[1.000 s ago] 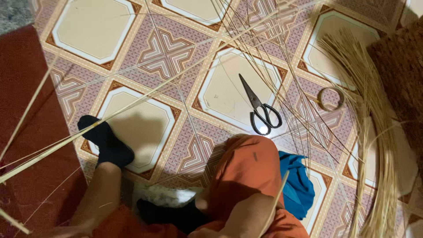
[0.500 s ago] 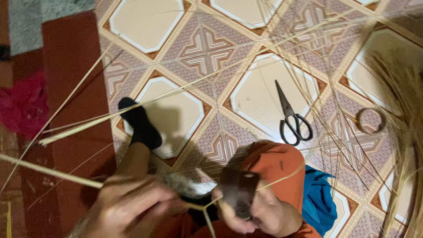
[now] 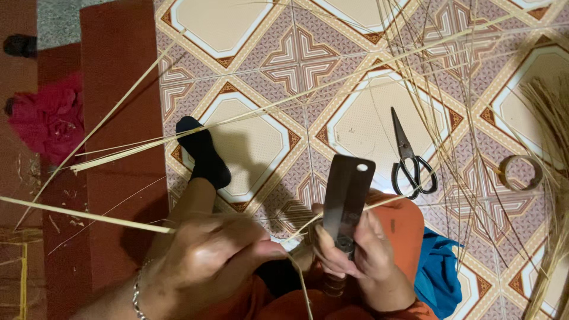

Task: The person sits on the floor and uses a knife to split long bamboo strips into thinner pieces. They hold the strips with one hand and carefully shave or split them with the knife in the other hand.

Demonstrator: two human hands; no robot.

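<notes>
Now both hands are fully in view: left hand (image 3: 207,261) clenched on a pale cane strip (image 3: 83,214), right hand (image 3: 361,261) grasping a flat knife blade (image 3: 348,192), raised upright since half a second ago (splitting under way, seemingly). Patterned tile floor (image 3: 296,53); scissors (image 3: 409,157), tape roll (image 3: 520,172) nearby.

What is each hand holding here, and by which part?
Right hand grips a flat-bladed knife by its handle, blade pointing away. Left hand pinches a thin straw strip near its end.
</notes>
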